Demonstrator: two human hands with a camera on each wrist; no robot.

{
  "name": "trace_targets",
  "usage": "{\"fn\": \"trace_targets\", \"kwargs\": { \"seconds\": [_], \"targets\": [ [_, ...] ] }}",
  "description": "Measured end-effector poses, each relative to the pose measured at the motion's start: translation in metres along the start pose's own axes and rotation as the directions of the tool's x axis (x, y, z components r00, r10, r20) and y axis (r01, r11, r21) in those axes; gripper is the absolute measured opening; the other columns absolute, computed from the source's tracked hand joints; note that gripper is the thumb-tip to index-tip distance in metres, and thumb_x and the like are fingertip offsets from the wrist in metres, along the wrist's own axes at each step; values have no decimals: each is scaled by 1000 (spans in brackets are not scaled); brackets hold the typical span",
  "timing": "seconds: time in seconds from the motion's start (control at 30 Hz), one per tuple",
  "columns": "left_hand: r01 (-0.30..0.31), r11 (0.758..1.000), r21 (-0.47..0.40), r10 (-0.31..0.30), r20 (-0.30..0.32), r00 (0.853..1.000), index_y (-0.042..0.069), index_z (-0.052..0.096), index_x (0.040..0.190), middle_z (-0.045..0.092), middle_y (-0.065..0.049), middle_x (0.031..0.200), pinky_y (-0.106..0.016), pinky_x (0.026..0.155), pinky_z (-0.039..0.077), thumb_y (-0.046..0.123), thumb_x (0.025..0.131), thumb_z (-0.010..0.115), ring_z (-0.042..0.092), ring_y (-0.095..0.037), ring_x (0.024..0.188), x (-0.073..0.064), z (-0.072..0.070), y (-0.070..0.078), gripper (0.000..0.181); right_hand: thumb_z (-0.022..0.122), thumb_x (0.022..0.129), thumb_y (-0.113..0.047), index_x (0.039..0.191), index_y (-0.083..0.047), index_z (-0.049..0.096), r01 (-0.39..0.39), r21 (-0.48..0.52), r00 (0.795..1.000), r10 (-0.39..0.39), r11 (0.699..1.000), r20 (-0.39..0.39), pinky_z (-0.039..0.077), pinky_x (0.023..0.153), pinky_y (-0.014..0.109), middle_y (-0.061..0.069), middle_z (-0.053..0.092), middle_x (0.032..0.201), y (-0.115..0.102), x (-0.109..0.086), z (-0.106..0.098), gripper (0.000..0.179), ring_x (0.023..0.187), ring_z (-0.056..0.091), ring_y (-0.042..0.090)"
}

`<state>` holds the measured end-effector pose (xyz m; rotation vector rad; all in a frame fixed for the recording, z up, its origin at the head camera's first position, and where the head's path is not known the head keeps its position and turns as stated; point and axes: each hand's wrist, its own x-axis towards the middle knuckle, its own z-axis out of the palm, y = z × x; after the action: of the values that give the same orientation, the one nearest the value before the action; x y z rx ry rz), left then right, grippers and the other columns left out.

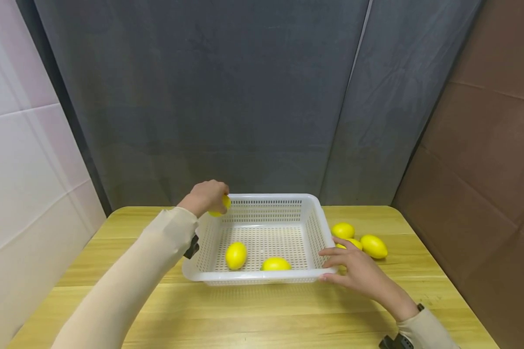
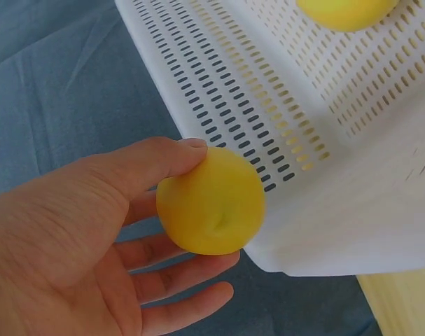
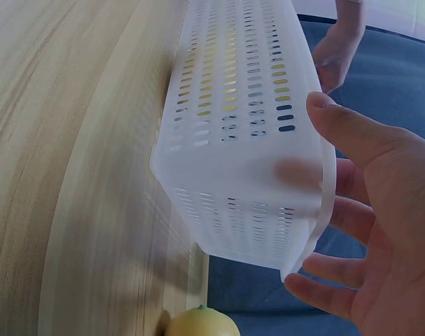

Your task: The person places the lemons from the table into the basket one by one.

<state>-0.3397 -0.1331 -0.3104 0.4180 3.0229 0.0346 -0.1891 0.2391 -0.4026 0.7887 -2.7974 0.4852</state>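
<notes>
Left hand (image 1: pixel 206 196) pinches a lemon (image 2: pixel 212 203) by the white plastic basket's (image 1: pixel 262 276) upper-left corner, mid-frame; right hand (image 1: pixel 359 271) grips its lower-right corner, best braced lightly, I'd judge, lemon held clear of the rim (image 1: pixel 266 196).

From here I count six yellow lemons (image 1: pixel 236 255): one in the left hand (image 1: pixel 206 196), two inside the white basket (image 1: pixel 262 276), three on the desk (image 1: pixel 253 315) just right of it. One basket, one desk. Two hands, counting the right hand (image 1: pixel 362 274). Cloth walls (image 1: pixel 201 97), three: left, far, right.
</notes>
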Motion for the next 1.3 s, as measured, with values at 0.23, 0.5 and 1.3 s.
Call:
{"fn": "trace_targets", "kwargs": {
  "seconds": [0.23, 0.5, 1.3],
  "targets": [
    [-7, 1000, 5, 7, 15, 1000, 10, 63, 130, 69, -12, 121, -42, 85, 54, 23, 81, 74, 61, -26, 94, 1, 3, 0, 53, 77, 80, -48, 92, -24, 79, 2, 11, 1000, -2, 1000, 5, 44, 105, 62, -6, 71, 125, 0, 0, 0, 27, 137, 48, 39],
    [-5, 1000, -6, 6, 38, 999, 10, 62, 132, 65, -14, 131, -50, 99, 52, 25, 86, 74, 63, -32, 113, 2, 2, 1, 50, 79, 79, -45, 92, -23, 79, 1, 8, 1000, -1, 1000, -5, 44, 105, 63, -5, 71, 124, -1, 0, 0, 25, 137, 48, 40],
    [-35, 999, -15, 35, 9, 999, 11, 64, 128, 67, -14, 129, -51, 96, 54, 25, 84, 75, 65, -32, 110, -3, -2, 7, 48, 79, 79, -45, 92, -24, 79, 17, 0, 1000, -17, 1000, -5, 45, 105, 62, -5, 71, 124, 0, 1, 1, 25, 137, 48, 40]
  ]
}}
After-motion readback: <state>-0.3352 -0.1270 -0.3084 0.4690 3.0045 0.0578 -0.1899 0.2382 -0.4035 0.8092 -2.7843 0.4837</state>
